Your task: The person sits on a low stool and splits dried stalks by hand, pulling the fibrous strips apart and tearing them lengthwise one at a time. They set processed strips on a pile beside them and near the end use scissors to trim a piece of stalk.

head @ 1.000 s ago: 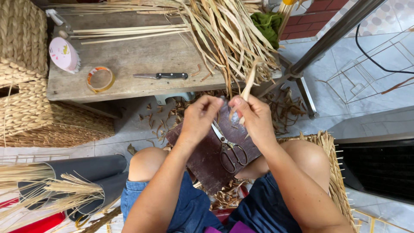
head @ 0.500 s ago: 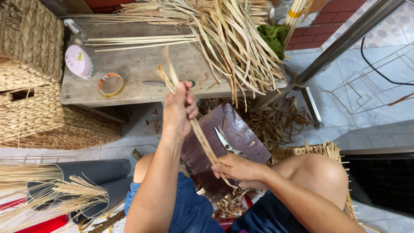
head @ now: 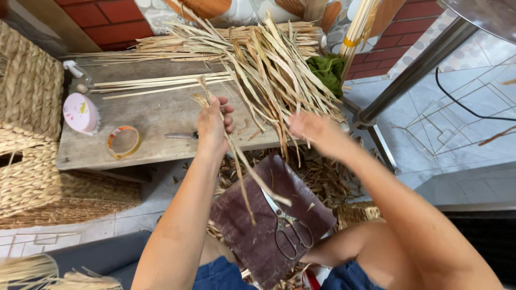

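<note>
The person sits in front of a low wooden bench [head: 156, 121], and all places here are told from this bench. The left hand [head: 214, 126] is raised over the front edge of the bench and is closed around a few dried straw strips [head: 244, 172]; their short ends stand up above the fist, and the long ends hang down in front of the bench, over a dark brown board [head: 252, 231] that lies on the person's lap. A pair of scissors [head: 285, 225] lies on this board. The right hand [head: 314, 131] is at the right front corner of the bench, with the fingers spread and holding nothing, just at the hanging ends of a big pile of straw [head: 269, 64] that covers the right back part of the bench. On the bench, left of the left hand, lie a knife [head: 180, 135], a roll of tape [head: 124, 142] and a pink round container [head: 80, 113]. Woven baskets [head: 27, 134] stand to the left of the bench
</note>
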